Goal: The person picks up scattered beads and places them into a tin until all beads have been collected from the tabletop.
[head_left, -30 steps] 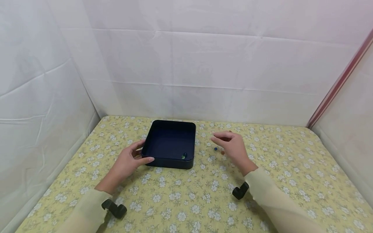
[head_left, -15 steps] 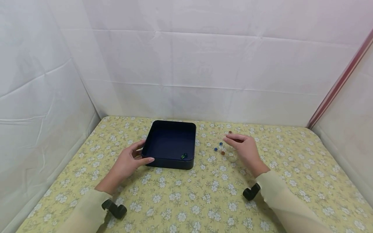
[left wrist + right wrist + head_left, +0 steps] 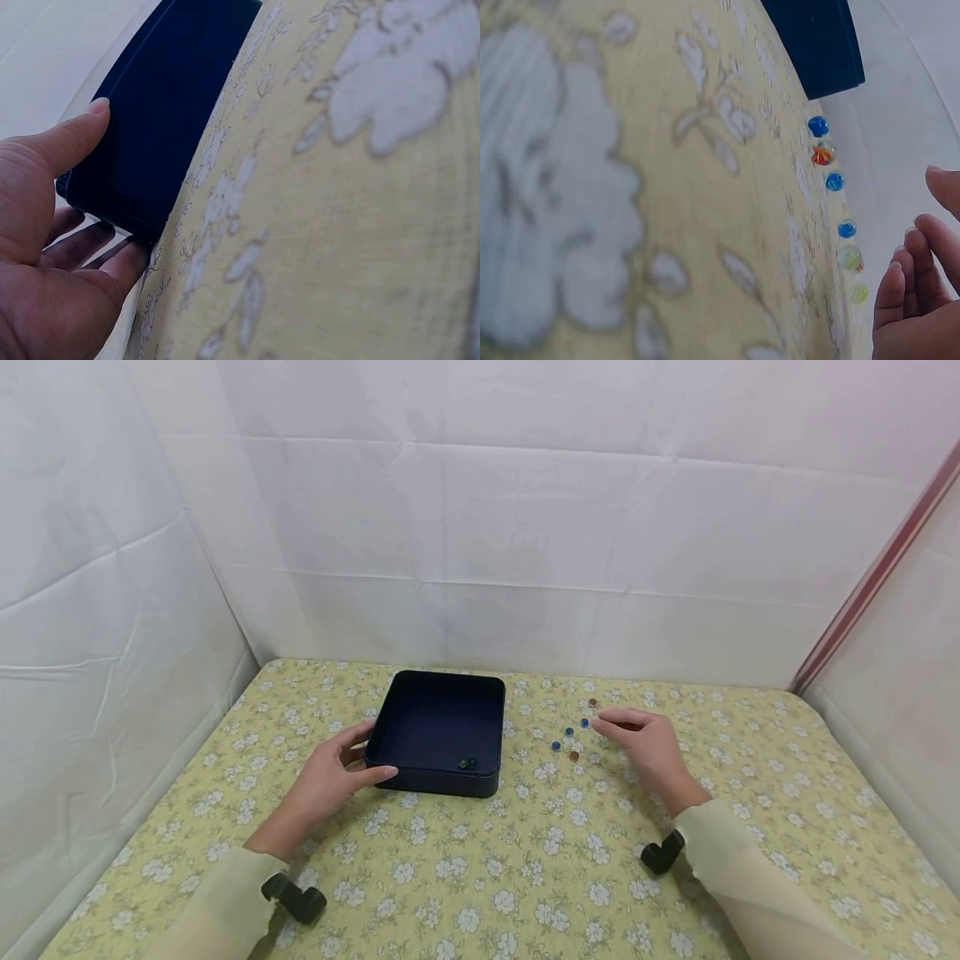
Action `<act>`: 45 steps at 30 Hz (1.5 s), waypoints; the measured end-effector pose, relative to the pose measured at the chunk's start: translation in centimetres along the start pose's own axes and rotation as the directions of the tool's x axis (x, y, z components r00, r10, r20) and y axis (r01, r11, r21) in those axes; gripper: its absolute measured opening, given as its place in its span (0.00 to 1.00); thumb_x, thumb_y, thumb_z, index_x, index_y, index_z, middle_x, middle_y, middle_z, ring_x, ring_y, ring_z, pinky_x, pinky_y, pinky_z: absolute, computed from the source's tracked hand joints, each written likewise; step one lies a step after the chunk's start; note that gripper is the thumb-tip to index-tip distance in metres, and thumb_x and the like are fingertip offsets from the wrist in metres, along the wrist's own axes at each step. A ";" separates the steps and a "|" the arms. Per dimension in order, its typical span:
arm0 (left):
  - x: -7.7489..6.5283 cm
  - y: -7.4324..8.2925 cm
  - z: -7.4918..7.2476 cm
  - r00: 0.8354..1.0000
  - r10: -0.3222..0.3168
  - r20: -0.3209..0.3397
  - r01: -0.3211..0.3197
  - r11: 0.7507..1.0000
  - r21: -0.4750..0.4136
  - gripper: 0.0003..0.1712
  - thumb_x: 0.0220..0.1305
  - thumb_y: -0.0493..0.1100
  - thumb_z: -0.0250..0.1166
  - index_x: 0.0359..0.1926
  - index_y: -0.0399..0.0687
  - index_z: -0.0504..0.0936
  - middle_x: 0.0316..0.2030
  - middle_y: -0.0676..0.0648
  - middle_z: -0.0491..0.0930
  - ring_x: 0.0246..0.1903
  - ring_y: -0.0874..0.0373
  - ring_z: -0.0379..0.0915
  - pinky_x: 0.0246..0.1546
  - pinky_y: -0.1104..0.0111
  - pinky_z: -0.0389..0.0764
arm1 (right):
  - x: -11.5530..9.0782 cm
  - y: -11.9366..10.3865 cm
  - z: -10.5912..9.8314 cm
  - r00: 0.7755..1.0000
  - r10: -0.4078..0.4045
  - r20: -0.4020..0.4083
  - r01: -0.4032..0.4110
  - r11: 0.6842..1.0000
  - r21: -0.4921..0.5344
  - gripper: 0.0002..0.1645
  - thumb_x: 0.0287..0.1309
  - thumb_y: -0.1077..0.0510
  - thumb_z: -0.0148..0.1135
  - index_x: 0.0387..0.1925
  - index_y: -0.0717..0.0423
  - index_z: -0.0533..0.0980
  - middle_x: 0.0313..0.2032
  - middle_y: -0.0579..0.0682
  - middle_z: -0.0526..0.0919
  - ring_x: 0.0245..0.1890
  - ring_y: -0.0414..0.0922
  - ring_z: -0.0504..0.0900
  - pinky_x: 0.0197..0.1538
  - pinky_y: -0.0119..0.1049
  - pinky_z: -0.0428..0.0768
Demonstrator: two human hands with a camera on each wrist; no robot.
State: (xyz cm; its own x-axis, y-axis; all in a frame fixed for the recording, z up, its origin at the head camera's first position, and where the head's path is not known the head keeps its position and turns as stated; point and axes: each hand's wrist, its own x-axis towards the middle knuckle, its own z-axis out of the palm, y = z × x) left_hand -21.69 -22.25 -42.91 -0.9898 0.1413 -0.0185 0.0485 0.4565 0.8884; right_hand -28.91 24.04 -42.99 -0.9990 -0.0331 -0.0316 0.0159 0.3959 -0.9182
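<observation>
A dark navy open box [image 3: 442, 714] with raised walls stands on the cloth, left of centre. My left hand [image 3: 330, 772] grips its near left corner, thumb [image 3: 79, 135] against the near wall and the other fingers bent around the left side. Two green marbles [image 3: 467, 764] lie inside the box by its near wall. My right hand [image 3: 647, 747] hovers just right of several loose glass marbles, its thumb and fingers apart with nothing between them. Nearest to it is a blue marble [image 3: 584, 723]. In the right wrist view, a yellow-green marble [image 3: 859, 293] lies beside the fingers.
Further marbles lie between box and right hand: blue [image 3: 556, 746], blue [image 3: 569, 732] and an orange one [image 3: 574, 757]. A reddish-brown marble [image 3: 593, 702] lies farther back. Yellow flowered cloth [image 3: 465, 868] covers the table, with white sheeting [image 3: 465, 510] behind and at both sides.
My right hand has drawn away to the right, uncovering two blue marbles and the reddish-brown one. The green marbles in the box have rolled slightly left. My left hand has stayed put.
</observation>
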 end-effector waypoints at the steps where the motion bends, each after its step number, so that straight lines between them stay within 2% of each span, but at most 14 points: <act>1: 0.0 0.0 0.0 1.000 0.000 0.000 0.000 1.000 0.000 0.55 0.61 0.59 0.74 0.82 0.54 0.55 0.80 0.41 0.56 0.73 0.38 0.64 0.62 0.51 0.81 | 0.1 0.1 -0.1 1.000 0.005 0.001 -0.005 1.000 -0.015 0.34 0.58 0.34 0.72 0.59 0.48 0.83 0.66 0.49 0.79 0.65 0.50 0.77 0.66 0.52 0.78; 11: -0.2 0.1 -0.1 1.000 -0.013 -0.005 0.013 1.000 0.017 0.56 0.62 0.61 0.74 0.82 0.54 0.54 0.80 0.41 0.55 0.74 0.38 0.63 0.63 0.50 0.80 | 0.5 0.3 -1.0 0.996 0.057 0.062 -0.049 0.990 -0.133 0.27 0.63 0.42 0.72 0.58 0.52 0.84 0.69 0.54 0.76 0.70 0.56 0.72 0.69 0.57 0.74; 14: -0.2 0.1 -0.1 1.000 -0.014 -0.002 0.014 1.000 0.014 0.56 0.61 0.61 0.74 0.82 0.54 0.54 0.80 0.42 0.55 0.74 0.38 0.63 0.63 0.50 0.80 | 0.7 0.6 -1.1 0.996 0.065 0.064 -0.054 0.985 -0.165 0.27 0.63 0.43 0.72 0.57 0.52 0.84 0.68 0.55 0.77 0.70 0.57 0.72 0.67 0.56 0.76; 24: 0.0 0.0 0.1 1.000 -0.007 0.004 0.007 1.000 -0.009 0.56 0.61 0.60 0.74 0.82 0.56 0.54 0.80 0.43 0.55 0.73 0.39 0.64 0.62 0.52 0.81 | 1.1 0.8 -1.6 0.992 0.100 0.076 -0.082 0.975 -0.208 0.26 0.62 0.46 0.73 0.58 0.54 0.84 0.69 0.58 0.75 0.69 0.60 0.72 0.66 0.56 0.77; 27: 0.0 0.0 0.1 1.000 -0.004 0.006 0.005 1.000 -0.012 0.55 0.61 0.59 0.74 0.82 0.55 0.54 0.80 0.43 0.56 0.73 0.39 0.64 0.61 0.52 0.81 | 1.2 0.8 -1.7 0.993 0.085 0.081 -0.065 0.971 -0.231 0.26 0.62 0.47 0.73 0.58 0.55 0.84 0.68 0.59 0.76 0.66 0.60 0.75 0.61 0.53 0.81; 33: 0.1 0.0 0.1 1.000 0.001 0.004 -0.001 1.000 -0.007 0.55 0.61 0.59 0.74 0.82 0.54 0.55 0.80 0.42 0.56 0.73 0.38 0.65 0.60 0.52 0.82 | 1.4 0.7 -1.7 0.994 0.074 0.081 -0.049 0.959 -0.278 0.24 0.59 0.48 0.76 0.54 0.55 0.86 0.58 0.58 0.84 0.52 0.53 0.83 0.47 0.41 0.84; 45: 0.0 -0.2 0.0 1.000 0.007 -0.001 -0.007 1.000 -0.004 0.55 0.61 0.59 0.74 0.81 0.54 0.55 0.80 0.41 0.56 0.73 0.38 0.64 0.60 0.52 0.82 | 1.4 0.4 -1.5 0.992 0.072 0.099 -0.034 0.940 -0.341 0.20 0.59 0.49 0.76 0.50 0.54 0.87 0.54 0.57 0.85 0.49 0.51 0.83 0.47 0.43 0.84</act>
State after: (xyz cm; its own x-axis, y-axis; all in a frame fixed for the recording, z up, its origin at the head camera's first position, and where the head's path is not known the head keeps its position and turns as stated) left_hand -21.75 -22.36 -43.08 -0.9896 0.1432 -0.0116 0.0549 0.4517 0.8905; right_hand -30.39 25.52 -42.76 -0.9860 -0.0956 -0.1368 0.0344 0.6856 -0.7271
